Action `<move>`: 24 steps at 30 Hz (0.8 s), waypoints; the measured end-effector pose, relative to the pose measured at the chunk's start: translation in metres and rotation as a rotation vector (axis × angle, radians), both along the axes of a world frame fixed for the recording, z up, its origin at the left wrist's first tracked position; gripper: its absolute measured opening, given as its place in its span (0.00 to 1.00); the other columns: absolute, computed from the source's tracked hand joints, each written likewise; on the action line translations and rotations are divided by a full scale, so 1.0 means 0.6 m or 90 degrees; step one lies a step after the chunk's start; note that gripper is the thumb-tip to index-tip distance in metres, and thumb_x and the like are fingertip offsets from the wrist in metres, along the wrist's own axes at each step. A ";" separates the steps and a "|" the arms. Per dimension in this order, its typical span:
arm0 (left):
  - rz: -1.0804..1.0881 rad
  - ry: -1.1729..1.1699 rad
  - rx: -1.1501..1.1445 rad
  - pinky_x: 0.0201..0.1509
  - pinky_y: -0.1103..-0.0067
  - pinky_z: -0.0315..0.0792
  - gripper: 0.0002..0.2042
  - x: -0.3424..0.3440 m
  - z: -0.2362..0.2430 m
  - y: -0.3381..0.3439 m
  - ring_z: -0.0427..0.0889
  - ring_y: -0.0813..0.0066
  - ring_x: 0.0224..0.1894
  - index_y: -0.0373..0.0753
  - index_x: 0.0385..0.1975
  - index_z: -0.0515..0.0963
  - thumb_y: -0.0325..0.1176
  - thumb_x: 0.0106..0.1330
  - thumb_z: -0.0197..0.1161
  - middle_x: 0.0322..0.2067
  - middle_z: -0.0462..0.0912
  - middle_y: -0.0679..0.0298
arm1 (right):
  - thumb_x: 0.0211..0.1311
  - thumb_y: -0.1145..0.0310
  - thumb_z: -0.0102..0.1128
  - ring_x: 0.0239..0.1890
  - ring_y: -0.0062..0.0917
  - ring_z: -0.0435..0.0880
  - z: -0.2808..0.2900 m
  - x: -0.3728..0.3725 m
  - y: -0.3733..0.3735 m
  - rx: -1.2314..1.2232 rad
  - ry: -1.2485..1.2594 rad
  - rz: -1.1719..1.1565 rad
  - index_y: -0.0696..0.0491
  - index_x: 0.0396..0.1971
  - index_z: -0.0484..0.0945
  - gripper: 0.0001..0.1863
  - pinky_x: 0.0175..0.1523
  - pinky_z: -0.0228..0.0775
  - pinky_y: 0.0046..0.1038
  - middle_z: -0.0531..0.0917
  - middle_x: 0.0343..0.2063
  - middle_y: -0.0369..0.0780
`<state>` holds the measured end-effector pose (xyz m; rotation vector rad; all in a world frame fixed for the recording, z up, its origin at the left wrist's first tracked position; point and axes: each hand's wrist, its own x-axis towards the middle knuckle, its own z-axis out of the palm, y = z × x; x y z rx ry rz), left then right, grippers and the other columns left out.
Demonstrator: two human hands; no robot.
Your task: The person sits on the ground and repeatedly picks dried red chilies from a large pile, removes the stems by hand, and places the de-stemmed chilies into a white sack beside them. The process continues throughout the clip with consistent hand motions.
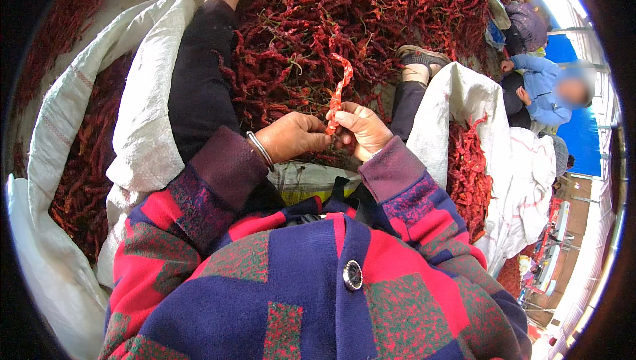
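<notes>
My left hand (291, 137) and my right hand (358, 128) meet above my lap, fingers closed around the lower end of a long, wrinkled, bright red chilli (340, 82), which stands up from between them. Beyond them, between my outstretched legs, lies a broad heap of dark red dried chillies (291, 22). A white woven sack (149, 88) at my left has its rim rolled back around more dark chillies. At my right another white sack (434, 108) holds brighter red chillies (467, 174). The exact spot where my fingertips meet is partly hidden.
A person in blue (543, 98) sits at the upper right, with other people partly visible behind. My legs (199, 82) flank the heap. Further white sacks (523, 194) lie at the right, before blue panels (583, 148) and assorted items.
</notes>
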<state>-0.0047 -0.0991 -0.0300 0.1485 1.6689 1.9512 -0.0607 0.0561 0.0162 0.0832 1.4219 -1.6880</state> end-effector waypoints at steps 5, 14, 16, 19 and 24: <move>-0.098 0.108 -0.243 0.31 0.81 0.67 0.10 -0.004 0.019 0.000 0.70 0.82 0.24 0.34 0.30 0.74 0.33 0.52 0.55 0.21 0.76 0.63 | 0.48 0.70 0.52 0.12 0.12 0.66 0.005 -0.004 0.003 0.016 0.045 -0.009 0.54 0.25 0.71 0.05 0.15 0.55 0.13 0.74 0.19 0.35; -0.181 0.335 -0.315 0.35 0.71 0.66 0.13 0.017 0.009 -0.003 0.73 0.57 0.30 0.36 0.26 0.74 0.38 0.47 0.49 0.24 0.75 0.52 | 0.47 0.61 0.53 0.21 0.15 0.72 0.198 0.009 -0.249 -0.169 0.488 0.329 0.59 0.28 0.75 0.15 0.24 0.63 0.15 0.77 0.21 0.36; -0.162 0.317 -0.303 0.35 0.70 0.66 0.13 0.012 -0.012 0.000 0.73 0.56 0.30 0.36 0.28 0.74 0.38 0.48 0.48 0.25 0.75 0.52 | 0.46 0.63 0.53 0.20 0.13 0.71 0.162 -0.042 -0.244 -0.083 0.484 0.274 0.58 0.27 0.75 0.13 0.22 0.63 0.14 0.77 0.19 0.35; -0.170 0.361 -0.334 0.34 0.70 0.67 0.12 0.011 0.000 0.007 0.73 0.56 0.29 0.37 0.27 0.73 0.38 0.48 0.49 0.24 0.74 0.53 | 0.50 0.67 0.51 0.18 0.10 0.68 0.052 -0.110 -0.210 0.131 0.599 0.289 0.58 0.33 0.73 0.12 0.23 0.62 0.13 0.75 0.21 0.35; -0.193 0.454 -0.407 0.30 0.67 0.67 0.10 0.007 -0.003 0.008 0.73 0.56 0.25 0.37 0.21 0.71 0.38 0.48 0.49 0.19 0.73 0.53 | 0.41 0.68 0.53 0.34 0.36 0.73 -0.062 -0.100 -0.191 0.523 0.866 0.604 0.53 0.35 0.71 0.16 0.39 0.65 0.31 0.74 0.30 0.46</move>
